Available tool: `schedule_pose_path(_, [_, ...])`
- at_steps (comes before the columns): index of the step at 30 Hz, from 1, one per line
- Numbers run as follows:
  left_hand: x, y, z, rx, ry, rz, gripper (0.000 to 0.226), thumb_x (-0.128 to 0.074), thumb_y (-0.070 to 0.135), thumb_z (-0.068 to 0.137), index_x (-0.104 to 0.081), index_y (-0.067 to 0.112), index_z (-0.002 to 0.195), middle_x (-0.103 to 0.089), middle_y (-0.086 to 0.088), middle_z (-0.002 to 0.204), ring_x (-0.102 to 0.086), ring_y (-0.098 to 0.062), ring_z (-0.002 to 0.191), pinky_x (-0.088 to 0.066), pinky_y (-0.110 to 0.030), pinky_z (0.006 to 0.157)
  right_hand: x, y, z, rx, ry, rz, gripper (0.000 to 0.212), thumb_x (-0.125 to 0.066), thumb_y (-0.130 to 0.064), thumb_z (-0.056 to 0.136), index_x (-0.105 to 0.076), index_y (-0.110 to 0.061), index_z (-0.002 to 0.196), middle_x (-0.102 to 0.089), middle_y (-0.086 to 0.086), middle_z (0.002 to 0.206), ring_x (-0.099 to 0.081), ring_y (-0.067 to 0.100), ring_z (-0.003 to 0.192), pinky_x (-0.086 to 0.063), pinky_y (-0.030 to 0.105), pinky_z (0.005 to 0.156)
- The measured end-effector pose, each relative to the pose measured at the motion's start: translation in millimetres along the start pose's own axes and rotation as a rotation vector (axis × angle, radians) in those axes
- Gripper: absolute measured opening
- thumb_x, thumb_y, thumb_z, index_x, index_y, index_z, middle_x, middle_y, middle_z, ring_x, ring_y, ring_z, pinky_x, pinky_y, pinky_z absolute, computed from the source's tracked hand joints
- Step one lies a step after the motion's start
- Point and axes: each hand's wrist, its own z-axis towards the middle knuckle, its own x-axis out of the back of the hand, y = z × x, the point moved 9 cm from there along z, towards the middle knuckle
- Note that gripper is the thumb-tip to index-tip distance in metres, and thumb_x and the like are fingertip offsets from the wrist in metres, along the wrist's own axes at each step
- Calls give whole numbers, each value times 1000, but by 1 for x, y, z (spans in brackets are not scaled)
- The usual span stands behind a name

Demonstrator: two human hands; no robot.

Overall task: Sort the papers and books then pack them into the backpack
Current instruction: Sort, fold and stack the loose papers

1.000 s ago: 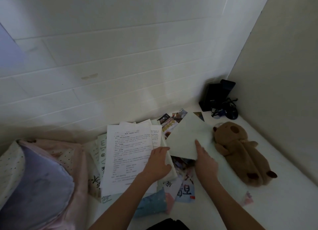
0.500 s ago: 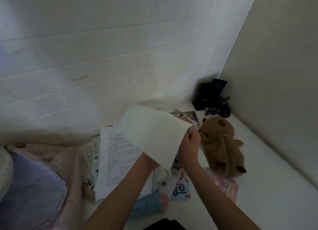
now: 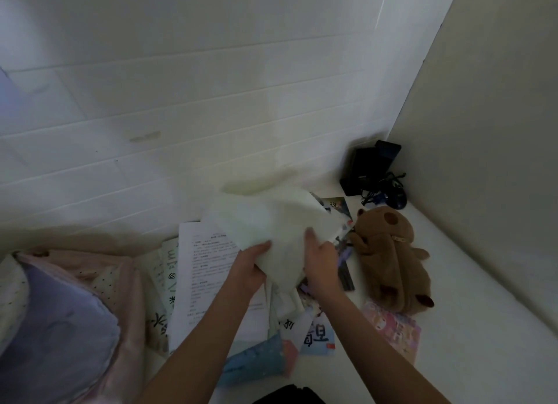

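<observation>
Gripping a pale blank sheet [image 3: 271, 222] from both sides, the left hand [image 3: 250, 267] clasps its lower left edge and the right hand [image 3: 321, 261] its lower right, at centre frame. The sheet is lifted and blurred, bowing up and away from the hands toward the white panelled wall [image 3: 181, 86]. Directly below and left lies a printed page [image 3: 205, 270] topping the loose pile of papers [image 3: 169, 283], nearer the left hand, its long axis running away from the person. A brown plush toy [image 3: 389, 258] lies right. The surface looks like a white mattress [image 3: 483, 328] in a corner. No backpack can be identified with certainty.
</observation>
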Motion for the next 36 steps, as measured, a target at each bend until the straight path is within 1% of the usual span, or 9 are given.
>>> schedule_pose_path(3, [2, 8, -3, -40, 39, -5, 20, -53, 5, 92, -62, 7, 109, -69, -10, 102, -64, -28, 93, -55, -39, 76, 13, 33, 5, -229, -39, 113, 28, -50, -27, 95, -49, -7, 115, -58, 10, 111, -56, 28, 96, -51, 38, 80])
schedule_pose_path(5, [8, 11, -2, -53, 142, 164, 26, -57, 18, 92, -60, 6, 116, -67, -11, 106, -63, -30, 96, -52, -42, 85, 26, 39, 7, -115, -95, -325, 51, -60, -25, 90, -36, -2, 129, -51, 16, 125, -55, 32, 107, -48, 39, 88])
schedule_pose_path(8, [6, 35, -12, -307, 332, 703, 34, -46, 23, 98, -56, 4, 124, -63, -14, 117, -61, -27, 104, -48, -32, 88, 44, 12, 6, 211, 187, -695, 67, -70, -24, 81, -30, -1, 129, -39, 19, 130, -50, 35, 114, -49, 45, 91])
schedule_pose_path(11, [-27, 48, -44, -586, 337, 971, 33, -37, 16, 101, -54, 6, 127, -64, -12, 117, -57, -15, 95, -40, -18, 78, 4, -23, -14, 435, 4, -352, 76, -66, -38, 85, -25, -10, 142, -32, 5, 143, -37, 21, 128, -36, 32, 106])
schedule_pose_path(13, [-56, 32, -53, -632, 138, 1027, 37, -38, 19, 100, -50, 9, 133, -59, -10, 128, -58, -17, 109, -41, -17, 87, -34, -24, -26, 239, -258, -47, 76, -57, -41, 89, -16, -18, 149, -31, -6, 144, -29, 12, 135, -24, 23, 108])
schedule_pose_path(18, [-58, 31, -61, -875, -6, 1145, 65, -28, 39, 79, -39, 16, 138, -40, 7, 141, -39, -11, 134, -23, -42, 117, -23, -27, -2, -2, -130, 164, 46, -46, -35, 97, -50, -4, 130, -58, 7, 125, -55, 23, 114, -43, 32, 101])
schedule_pose_path(25, [0, 71, -30, -448, 271, 753, 101, -72, 51, 70, -17, 22, 149, -39, -1, 144, -41, -17, 129, -36, -35, 106, 13, -18, 26, 19, -63, 155, 56, -59, -33, 90, -43, -3, 135, -55, 10, 132, -53, 28, 120, -42, 40, 105])
schedule_pose_path(31, [59, 81, -12, -225, 325, 683, 33, -70, 29, 80, -63, 10, 106, -64, -4, 104, -58, -23, 92, -45, -29, 72, -1, 3, 36, -38, -257, 77, 60, -73, -16, 80, -43, -9, 131, -57, 9, 129, -59, 26, 108, -52, 42, 92])
schedule_pose_path(36, [118, 102, -56, -299, 662, 1359, 37, -44, 31, 90, -56, 9, 62, -57, -8, 63, -54, -24, 60, -36, -26, 53, -53, 23, 15, 111, -438, -401, 61, -60, -2, 86, -33, -9, 140, -50, 12, 135, -51, 28, 120, -41, 29, 96])
